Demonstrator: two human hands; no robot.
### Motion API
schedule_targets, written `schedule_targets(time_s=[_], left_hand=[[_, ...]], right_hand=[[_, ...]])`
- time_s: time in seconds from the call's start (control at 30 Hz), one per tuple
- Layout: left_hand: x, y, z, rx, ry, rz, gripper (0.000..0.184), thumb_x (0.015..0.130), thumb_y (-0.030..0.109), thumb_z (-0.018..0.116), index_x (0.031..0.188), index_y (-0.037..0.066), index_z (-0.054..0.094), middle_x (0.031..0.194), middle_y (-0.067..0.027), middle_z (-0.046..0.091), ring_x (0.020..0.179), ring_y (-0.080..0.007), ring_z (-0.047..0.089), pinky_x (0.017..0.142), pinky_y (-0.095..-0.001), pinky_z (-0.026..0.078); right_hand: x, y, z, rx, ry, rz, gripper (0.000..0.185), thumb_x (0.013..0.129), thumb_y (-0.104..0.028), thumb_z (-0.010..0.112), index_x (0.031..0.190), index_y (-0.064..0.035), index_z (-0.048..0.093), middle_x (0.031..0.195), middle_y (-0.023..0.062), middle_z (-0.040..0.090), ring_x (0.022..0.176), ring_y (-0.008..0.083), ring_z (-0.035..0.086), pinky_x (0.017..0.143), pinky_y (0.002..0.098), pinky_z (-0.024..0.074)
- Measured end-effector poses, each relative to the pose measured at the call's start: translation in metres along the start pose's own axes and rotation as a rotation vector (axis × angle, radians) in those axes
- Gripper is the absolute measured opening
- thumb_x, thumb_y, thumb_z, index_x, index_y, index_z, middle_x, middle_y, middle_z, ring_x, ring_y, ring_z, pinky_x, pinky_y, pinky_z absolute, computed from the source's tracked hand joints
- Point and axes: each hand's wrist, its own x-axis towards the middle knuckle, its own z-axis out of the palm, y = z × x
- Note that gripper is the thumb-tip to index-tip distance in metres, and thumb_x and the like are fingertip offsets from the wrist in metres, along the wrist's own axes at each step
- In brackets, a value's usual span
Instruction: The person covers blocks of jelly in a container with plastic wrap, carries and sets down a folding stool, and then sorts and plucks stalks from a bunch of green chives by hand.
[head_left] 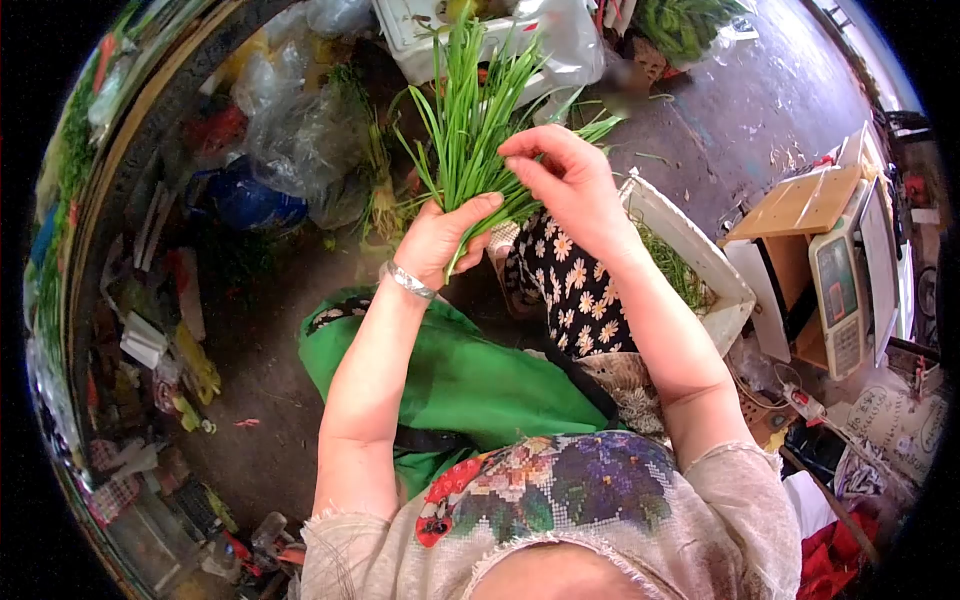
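Note:
A bunch of long green leaves that look like garlic chives (470, 120) fans out upward in front of me. My left hand (445, 235) is closed round its lower end, thumb across the stalks, and a silver bracelet (408, 281) circles that wrist. At the bunch's right side my right hand (575, 190) is closed, its thumb and fingers bent together against the leaves; whatever is between the fingertips is too small to make out. Below it, a white foam box (725, 255) with loose green stalks (665, 265) stands beside my right knee.
A white plastic crate (405, 30) stands ahead, with dark leafy greens (685, 25) to its right. Clear plastic bags (305, 130) and a blue bag (245, 195) lie at left. On the right are a scale (838, 300) and a wooden box (795, 205). Green cloth (460, 385) covers my lap.

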Motion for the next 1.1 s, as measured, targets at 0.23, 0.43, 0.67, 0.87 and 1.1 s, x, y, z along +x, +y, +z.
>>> schedule_targets(time_s=[0.23,0.43,0.67,0.87,1.1], left_hand=[[0.003,-0.004,-0.002,0.027,-0.027,0.006,0.017,0.087,0.019,0.067,0.096,0.011,0.055,0.066,0.0038,0.05,0.046,-0.0065,0.044,0.033,-0.0207,0.028],[0.002,-0.003,-0.001,0.068,-0.048,-0.002,0.016,0.088,0.019,0.065,0.096,0.011,0.054,0.067,0.0037,0.05,0.047,-0.0066,0.045,0.033,-0.0208,0.029],[0.004,-0.005,-0.005,0.075,-0.022,0.032,0.013,0.091,0.02,0.061,0.097,0.011,0.054,0.068,0.0032,0.051,0.048,-0.0062,0.044,0.034,-0.0199,0.029],[0.003,-0.002,-0.003,0.086,-0.015,0.039,0.012,0.091,0.02,0.061,0.097,0.011,0.055,0.067,0.0038,0.051,0.048,-0.0057,0.044,0.034,-0.0201,0.027],[0.001,0.001,-0.002,0.072,0.067,-0.026,0.023,0.085,0.023,0.071,0.095,0.01,0.055,0.066,0.0039,0.051,0.047,-0.0056,0.044,0.034,-0.0197,0.027]], right_hand=[[-0.002,0.001,0.012,-0.462,0.02,-0.277,0.02,0.078,-0.013,0.069,0.097,-0.0141,0.063,0.087,0.0079,0.056,0.077,0.03,0.061,0.064,0.0391,0.0502],[-0.001,0.0,0.014,-0.503,-0.01,-0.34,0.014,0.08,-0.013,0.067,0.091,-0.0109,0.06,0.087,0.008,0.055,0.076,0.0297,0.061,0.062,0.0386,0.0509],[-0.012,-0.007,0.016,-0.496,-0.1,-0.3,0.013,0.08,-0.014,0.065,0.087,-0.0079,0.056,0.087,0.0096,0.053,0.076,0.0308,0.06,0.064,0.0396,0.0501],[-0.01,-0.01,0.011,-0.308,0.026,-0.131,0.012,0.078,-0.012,0.065,0.084,-0.0054,0.057,0.082,0.0126,0.055,0.077,0.034,0.058,0.065,0.0406,0.0465],[-0.005,-0.038,-0.023,0.203,0.181,0.035,0.007,0.085,-0.004,0.065,0.092,-0.0028,0.062,0.081,-0.0009,0.061,0.07,0.0063,0.055,0.062,0.0221,0.0453]])
